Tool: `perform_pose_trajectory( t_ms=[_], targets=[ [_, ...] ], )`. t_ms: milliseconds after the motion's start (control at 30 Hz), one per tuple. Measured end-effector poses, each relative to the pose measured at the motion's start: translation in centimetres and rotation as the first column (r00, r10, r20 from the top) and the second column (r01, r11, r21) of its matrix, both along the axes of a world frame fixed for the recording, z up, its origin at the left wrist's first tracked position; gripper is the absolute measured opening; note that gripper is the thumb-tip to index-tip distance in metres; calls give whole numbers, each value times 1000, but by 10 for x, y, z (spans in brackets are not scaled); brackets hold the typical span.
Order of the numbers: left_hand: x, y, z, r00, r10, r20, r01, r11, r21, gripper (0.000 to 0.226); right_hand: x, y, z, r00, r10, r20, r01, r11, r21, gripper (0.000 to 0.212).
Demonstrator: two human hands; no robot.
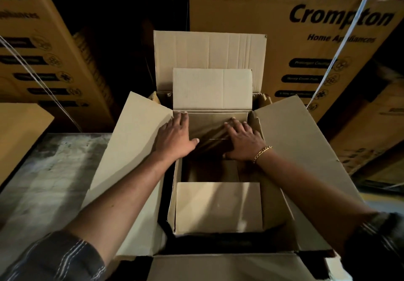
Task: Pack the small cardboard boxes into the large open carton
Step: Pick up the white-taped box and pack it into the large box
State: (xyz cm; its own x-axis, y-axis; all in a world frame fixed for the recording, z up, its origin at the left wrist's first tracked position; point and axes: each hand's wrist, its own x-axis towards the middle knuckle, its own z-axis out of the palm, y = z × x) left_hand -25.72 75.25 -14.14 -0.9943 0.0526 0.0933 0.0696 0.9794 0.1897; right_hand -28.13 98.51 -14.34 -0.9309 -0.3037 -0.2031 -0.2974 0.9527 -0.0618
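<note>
Inside the large open carton [295, 149], at its far end, sits a small cardboard box [212, 123] (lid flap upright). Left hand [175, 136] rests flat at its left edge and right hand [244, 141] on its top, both with straight fingers gripping nothing. A second small box [218, 206] lies at the near end.

Centre of frame: dark gap inside the large brown open carton [131, 149] stands free. Small plain cardboard box [209, 125] blocks above it, pale cardboard panel [218, 206] below.

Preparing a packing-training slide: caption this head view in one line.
The left hand and right hand rest flat on a small cardboard box inside the large open carton, Crompton cartons stacked behind.
</note>
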Motion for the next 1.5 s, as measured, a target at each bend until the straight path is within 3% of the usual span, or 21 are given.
perform_pose_trajectory(
  t_ms=[267, 367, 433, 500, 600, 700, 833, 1067, 1333, 1500],
  targets=[
    [-12, 6, -4, 988, -46, 150, 39, 998, 50, 103, -14, -3, -2, 1000, 29, 10, -29, 999, 33, 106],
    [-13, 8, -7, 988, -48, 145, 45, 999, 27, 103, -2, -7, 4, 999, 53, 4, -53, 998, 42, 83],
    [-14, 8, -8, 990, -39, 133, 35, 999, 33, 102, 11, -10, 9, 988, 85, 132, -88, 996, 15, 61],
    [-15, 8, -10, 992, -27, 121, 22, 999, 40, 101, 29, -12, 11, 920, 109, 376, -85, 993, -78, 45],
    [-15, 8, -10, 992, -8, 122, 2, 999, 50, 101, 60, -14, 11, 799, 154, 581, -113, 988, -105, 41],
    [-12, 8, -10, 993, -1, 116, -4, 999, 50, 101, 82, -11, 14, 830, 209, 517, -182, 978, -103, 41],
    [-5, 8, -7, 996, 12, 91, -19, 997, 74, 99, 105, -1, 22, 876, 261, 405, -180, 957, -228, 39],
    [10, 11, -4, 994, 22, 105, -30, 997, 71, 99, 131, 6, 27, 896, 219, 387, -100, 947, -305, 42],
    [54, 18, -1, 991, -3, 133, 5, 1000, -16, 100, 154, 13, 34, 893, 273, 357, -153, 932, -328, 40],
    [108, 27, -2, 968, -5, 250, -2, 1000, 27, 97, 165, 17, 40, 891, 266, 369, -140, 933, -333, 36]
  ],
)
